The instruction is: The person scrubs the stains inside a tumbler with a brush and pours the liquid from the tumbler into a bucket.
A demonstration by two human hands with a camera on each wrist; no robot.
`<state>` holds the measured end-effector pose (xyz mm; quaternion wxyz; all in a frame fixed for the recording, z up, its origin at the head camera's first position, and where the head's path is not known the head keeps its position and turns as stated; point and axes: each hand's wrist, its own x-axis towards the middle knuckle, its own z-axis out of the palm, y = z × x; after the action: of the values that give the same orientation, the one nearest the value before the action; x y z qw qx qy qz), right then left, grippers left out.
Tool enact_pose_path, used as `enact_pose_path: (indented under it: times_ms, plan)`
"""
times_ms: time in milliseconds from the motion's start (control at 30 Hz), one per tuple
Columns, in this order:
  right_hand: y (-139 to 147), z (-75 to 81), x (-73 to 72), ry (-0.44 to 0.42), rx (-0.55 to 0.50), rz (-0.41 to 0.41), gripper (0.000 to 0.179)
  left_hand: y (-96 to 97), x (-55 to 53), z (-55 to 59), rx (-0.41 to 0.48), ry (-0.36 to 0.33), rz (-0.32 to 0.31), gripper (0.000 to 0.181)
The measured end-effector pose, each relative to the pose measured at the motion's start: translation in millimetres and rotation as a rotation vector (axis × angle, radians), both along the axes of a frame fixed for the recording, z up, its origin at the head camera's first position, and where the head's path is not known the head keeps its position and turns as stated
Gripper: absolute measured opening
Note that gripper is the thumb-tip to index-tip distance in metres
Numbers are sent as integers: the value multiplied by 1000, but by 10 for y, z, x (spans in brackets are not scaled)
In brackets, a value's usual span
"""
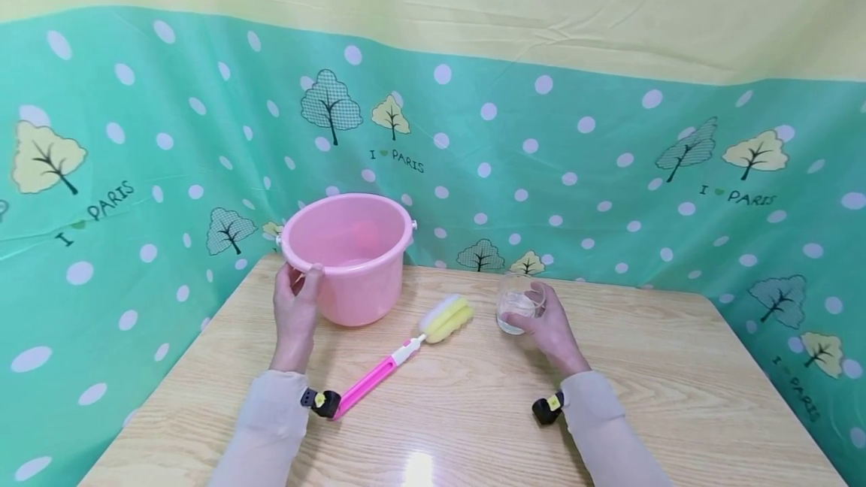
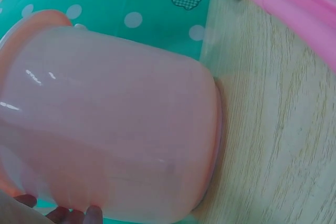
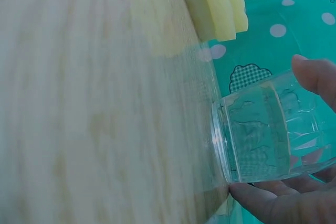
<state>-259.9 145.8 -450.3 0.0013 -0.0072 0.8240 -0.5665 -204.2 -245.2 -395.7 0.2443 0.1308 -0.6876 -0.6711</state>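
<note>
A pink bucket (image 1: pixel 358 299) stands at the back left of the table. My left hand (image 1: pixel 295 314) grips its near left side just under the rim; in the left wrist view, its fingertips (image 2: pixel 93 214) lie against the outer wall. Farther right, my right hand (image 1: pixel 551 329) holds a clear drinking glass (image 1: pixel 512 305) upright, thumb on one side and fingers round the other. The glass base (image 3: pixel 223 142) is right at the tabletop, and a line like a liquid level crosses its wall. Between the hands lies a sponge brush with a pink handle (image 1: pixel 368 385) and a yellow-and-white sponge head (image 1: pixel 446 318).
The wooden table (image 1: pixel 460 427) runs up to a green dotted cloth (image 1: pixel 609 171) hung behind and at both sides. Small black wrist cameras (image 1: pixel 328 403) are strapped at both cuffs. The brush's handle end lies beside the left wrist.
</note>
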Motion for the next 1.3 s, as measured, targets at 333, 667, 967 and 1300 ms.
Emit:
enact_pose_path:
  times_ms: [333,667,967,1300]
  plan:
    - [2,-6,-1,-8,-5,-8,100,11,3,12,-2,-14,-4,73]
    - [1,-27,-9,-8,-4,-17,101,9,15,16,-5,-18,-11,74]
    - [1,-28,-14,-5,-20,-25,101,13,14,27,-10,-20,-12,73]
    - [-13,-8,-7,-2,-15,-45,100,10,17,20,-3,-39,-4,75]
